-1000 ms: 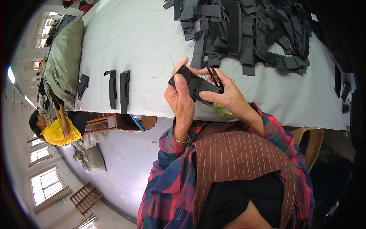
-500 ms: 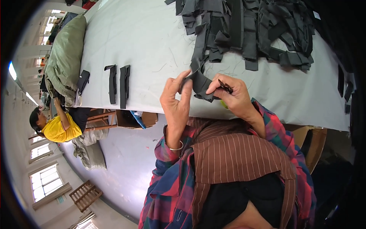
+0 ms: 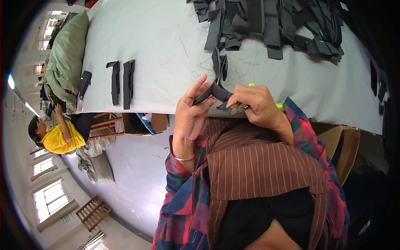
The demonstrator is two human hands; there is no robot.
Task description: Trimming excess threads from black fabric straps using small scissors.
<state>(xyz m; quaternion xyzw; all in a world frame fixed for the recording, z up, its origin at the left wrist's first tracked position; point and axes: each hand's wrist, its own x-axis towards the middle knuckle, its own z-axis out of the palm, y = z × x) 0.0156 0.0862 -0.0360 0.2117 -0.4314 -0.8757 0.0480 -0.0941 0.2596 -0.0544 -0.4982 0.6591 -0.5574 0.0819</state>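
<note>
In front of my apron, at the table's near edge, both hands work on a dark grey fabric strip (image 3: 220, 92). My left hand (image 3: 192, 110) pinches its left end between thumb and fingers, with the index finger raised. My right hand (image 3: 259, 106) is closed at the strip's other side. Small thread snips (image 3: 238, 110) are tucked in that hand, their metal partly hidden by the fingers. From the held piece, more narrow dark strip (image 3: 219, 66) trails away over the table toward a big heap of dark strips (image 3: 273, 25).
Two folded dark strips (image 3: 122, 85) lie side by side on the pale table cover (image 3: 154, 54). A large green sack (image 3: 66, 56) rests at the left end, near a person in a yellow shirt (image 3: 64, 137). Cardboard boxes (image 3: 159, 123) stand below the table edge. Loose threads lie about.
The held strip is turned and stretched between my hands, which sit slightly lower relative to the heap. My right hand has rolled over, bringing its knuckles up. The whole view has shifted slightly.
</note>
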